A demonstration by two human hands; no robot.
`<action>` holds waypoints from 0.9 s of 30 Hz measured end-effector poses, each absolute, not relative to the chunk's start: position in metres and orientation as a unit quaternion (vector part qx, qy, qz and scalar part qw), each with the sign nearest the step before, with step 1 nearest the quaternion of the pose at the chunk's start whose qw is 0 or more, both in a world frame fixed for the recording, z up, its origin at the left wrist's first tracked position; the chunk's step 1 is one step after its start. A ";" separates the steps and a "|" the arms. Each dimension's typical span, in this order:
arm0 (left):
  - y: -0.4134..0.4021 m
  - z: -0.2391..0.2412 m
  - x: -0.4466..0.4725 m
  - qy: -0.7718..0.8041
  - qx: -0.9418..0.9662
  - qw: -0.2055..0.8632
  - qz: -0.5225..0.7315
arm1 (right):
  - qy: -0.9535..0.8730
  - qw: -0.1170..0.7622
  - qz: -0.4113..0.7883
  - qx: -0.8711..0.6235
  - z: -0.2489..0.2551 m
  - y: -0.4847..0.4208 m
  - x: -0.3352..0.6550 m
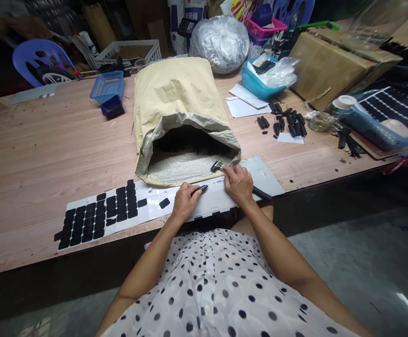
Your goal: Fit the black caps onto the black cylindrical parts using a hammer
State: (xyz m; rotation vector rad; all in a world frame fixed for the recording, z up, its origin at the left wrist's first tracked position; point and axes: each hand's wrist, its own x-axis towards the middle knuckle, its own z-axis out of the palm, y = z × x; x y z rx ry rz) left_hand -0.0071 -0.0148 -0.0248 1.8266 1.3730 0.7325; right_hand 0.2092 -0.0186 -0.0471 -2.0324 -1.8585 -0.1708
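My left hand point(185, 201) rests on a grey plate point(260, 175) at the table's near edge, its fingers closed on a small black part point(203, 188). My right hand point(239, 183) is closed round a small hammer point(217, 165) with a metal head and a black handle that sticks out to the right. The hammer's head lies just in front of the open mouth of a tan woven sack point(181, 110). To the left lies a white sheet point(100, 217) covered with several black rectangular pads.
Loose black parts point(288, 122) lie at the right on the wooden table point(49, 145), with papers, blue trays point(256, 82), a cardboard box point(333, 63) and a blue basket point(107, 85) behind. A plastic bag and chairs stand at the back.
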 end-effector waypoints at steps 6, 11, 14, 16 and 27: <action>-0.015 -0.034 -0.008 0.521 0.759 0.278 0.274 | -0.658 0.199 -0.048 -0.725 -0.043 -0.016 0.209; -0.012 -0.036 -0.008 0.523 0.747 0.295 0.287 | -0.662 0.251 -0.015 -0.706 -0.030 -0.025 0.212; -0.012 -0.038 -0.006 0.522 0.740 0.300 0.301 | -0.672 0.326 0.022 -0.665 -0.020 -0.045 0.206; -0.012 -0.039 -0.005 0.520 0.738 0.300 0.309 | -0.681 0.363 0.065 -0.633 -0.016 -0.060 0.199; -0.016 -0.040 -0.001 0.504 0.746 0.290 0.325 | -0.702 0.373 0.080 -0.602 -0.016 -0.084 0.186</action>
